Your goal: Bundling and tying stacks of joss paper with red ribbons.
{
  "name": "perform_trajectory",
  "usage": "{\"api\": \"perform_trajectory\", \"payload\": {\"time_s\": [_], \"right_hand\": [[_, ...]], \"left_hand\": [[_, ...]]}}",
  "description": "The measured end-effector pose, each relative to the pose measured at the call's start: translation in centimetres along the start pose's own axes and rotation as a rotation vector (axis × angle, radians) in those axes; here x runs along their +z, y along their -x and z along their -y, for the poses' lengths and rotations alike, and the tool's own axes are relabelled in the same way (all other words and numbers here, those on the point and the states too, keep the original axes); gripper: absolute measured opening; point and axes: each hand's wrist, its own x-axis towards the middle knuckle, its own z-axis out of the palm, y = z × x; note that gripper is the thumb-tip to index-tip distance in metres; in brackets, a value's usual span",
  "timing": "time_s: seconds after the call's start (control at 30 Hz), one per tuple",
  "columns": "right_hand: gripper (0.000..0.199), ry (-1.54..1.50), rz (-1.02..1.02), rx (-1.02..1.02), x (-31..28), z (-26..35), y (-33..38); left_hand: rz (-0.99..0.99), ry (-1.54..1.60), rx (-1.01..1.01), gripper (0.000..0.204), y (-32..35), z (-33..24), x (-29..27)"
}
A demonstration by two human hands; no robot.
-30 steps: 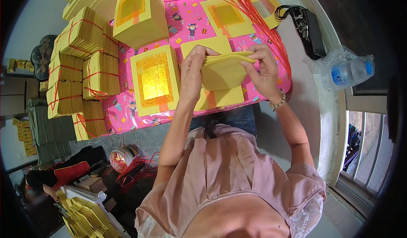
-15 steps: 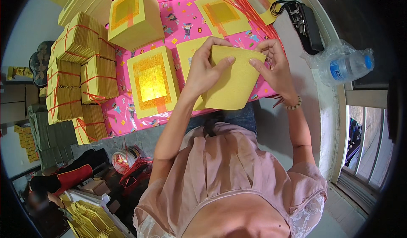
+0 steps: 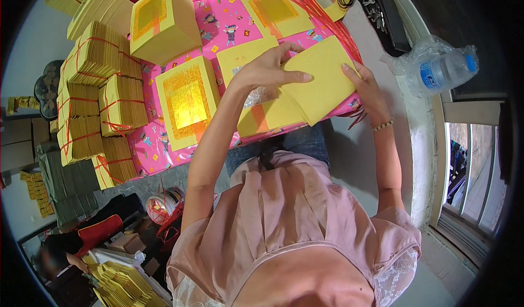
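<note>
Fingers of the left hand (image 3: 268, 69) lie spread and flat on top of a stack of yellow paper sheets (image 3: 322, 80), thumb stretched toward the right, pressing down rather than closed around it. The right hand (image 3: 367, 86) grips the stack's right edge, fingers curled on top; its thumb is hidden beneath. The stack sits tilted at the near edge of a table with a pink patterned cloth (image 3: 218, 31), over a yellow sheet with a silver and orange patch (image 3: 267, 113). Just left lies a pile of sheets with a gold foil square (image 3: 186, 102). Tied bundles of yellow paper (image 3: 95, 96) stand at the far left, and a plastic water bottle (image 3: 445, 69) rests on the ledge to the right.
</note>
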Motion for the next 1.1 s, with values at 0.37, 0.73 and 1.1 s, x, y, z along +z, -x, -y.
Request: {"api": "perform_trajectory", "payload": {"time_s": [0.37, 0.73, 1.1], "right_hand": [[0.037, 0.159, -0.318, 0.085, -4.0, -7.1, -0.2], [0.043, 0.884, -0.482, -0.054, -3.1, -9.9, -1.7], [0.075, 1.26, -0.279, -0.622, 3.2, -9.3, -0.1]], "left_hand": [[-0.129, -0.274, 0.007, 0.058, -8.5, 3.7, 4.3], [-0.084, -0.636, -0.091, 0.053, -12.7, 9.4, 6.4], [-0.033, -0.508, -0.049, 0.053, -12.2, 8.9, 5.3]]}}
